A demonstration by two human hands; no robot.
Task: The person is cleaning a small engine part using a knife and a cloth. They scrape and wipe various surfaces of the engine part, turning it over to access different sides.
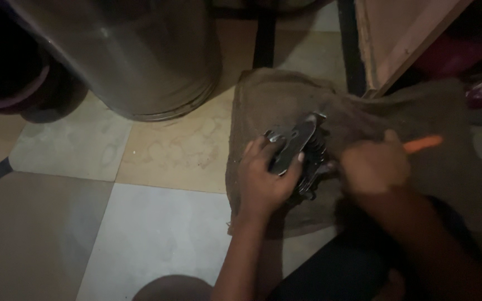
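Both my hands work over brown sackcloth (pixel 274 95): left hand (pixel 264 181) fingers clamp the dark finned metal part (pixel 299 146), right hand (pixel 374 166) grips an orange-handled tool (pixel 423 144); steadying firmly seems wise.

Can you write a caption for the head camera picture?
Left hand grips a metal part; right hand holds an orange-handled tool.

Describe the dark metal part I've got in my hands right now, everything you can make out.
The metal part is dark grey, with a flat plate on top and what look like stacked fins beneath; the dim light hides finer detail. It sits tilted on the brown burlap cloth spread on the tiled floor. The left hand grips its near side, fingers curled over the plate. The right hand touches its right side and holds an orange-handled tool, whose tip is hidden.
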